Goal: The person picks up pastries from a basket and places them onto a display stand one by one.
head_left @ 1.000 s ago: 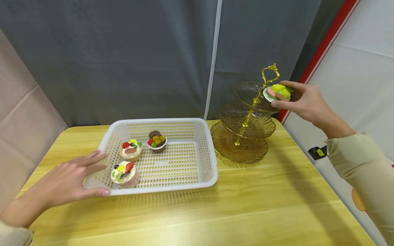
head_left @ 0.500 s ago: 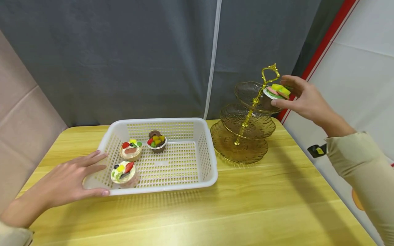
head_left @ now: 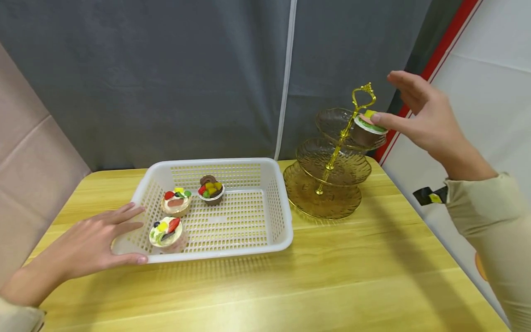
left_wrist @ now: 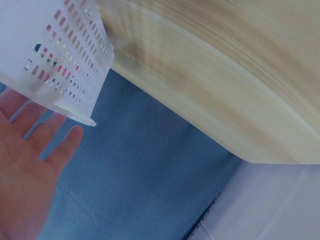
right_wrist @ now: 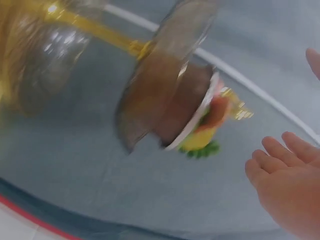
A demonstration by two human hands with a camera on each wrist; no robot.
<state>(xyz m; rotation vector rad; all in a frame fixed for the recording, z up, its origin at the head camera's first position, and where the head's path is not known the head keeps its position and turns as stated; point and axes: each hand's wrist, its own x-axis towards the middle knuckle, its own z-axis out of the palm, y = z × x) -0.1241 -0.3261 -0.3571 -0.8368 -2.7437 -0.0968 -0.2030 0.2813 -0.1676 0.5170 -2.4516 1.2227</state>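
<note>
A brown cupcake (head_left: 367,133) with yellow, pink and green topping sits on the top tier of a gold three-tier cake stand (head_left: 318,203). Beside it my right hand (head_left: 431,117) is spread, its thumb overlapping the topping in the head view. In the right wrist view that hand (right_wrist: 290,175) is apart from the cupcake (right_wrist: 190,110). My left hand (head_left: 89,242) rests with spread fingers at the left end of a white perforated basket (head_left: 220,253). Several fingers lie under the basket's rim (left_wrist: 50,104) in the left wrist view.
Inside the basket are a chocolate cupcake (head_left: 212,193), a cream tart (head_left: 176,205) and a cream cup (head_left: 167,233) with fruit on top. Everything stands on a wooden table (head_left: 315,276). A grey curtain (head_left: 186,83) hangs behind, and a white panel (head_left: 493,92) borders the right side.
My right hand has let go of the cupcake, opened its fingers and moved up and right. The cupcake stays on the top tier. My left hand has not moved.
</note>
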